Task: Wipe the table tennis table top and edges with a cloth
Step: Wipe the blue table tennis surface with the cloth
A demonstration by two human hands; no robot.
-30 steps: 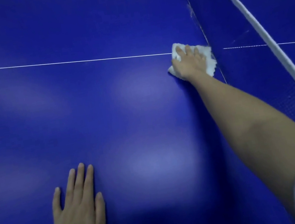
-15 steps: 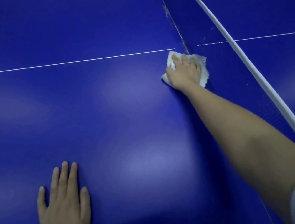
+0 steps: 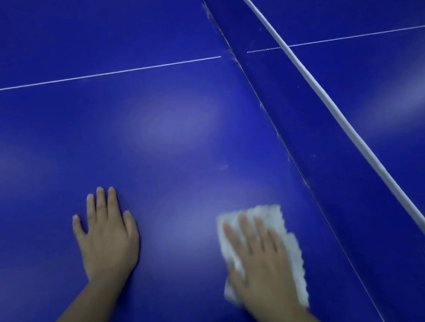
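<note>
Back from the spot where the white line point(image 3: 79, 77) meets the net point(image 3: 281, 93), the right hand point(image 3: 259, 262) has dragged the cloth point(image 3: 271, 218) toward the near side of the tabletop point(image 3: 144, 132). Its fingers point(image 3: 245, 228) lie straight and close together, pressed flat on the cloth without clenching it; the hand is motion-blurred and the thumb cannot be made out. The white cloth is spread under the palm, showing beyond the fingertips, along the hand's right side and a little by the wrist. It sits near the foot of the net, not touching it. To its left and well apart, the left hand point(image 3: 108, 240) is still planted palm-down on the bare blue surface, its fingers straight, slightly spread, holding nothing.
</note>
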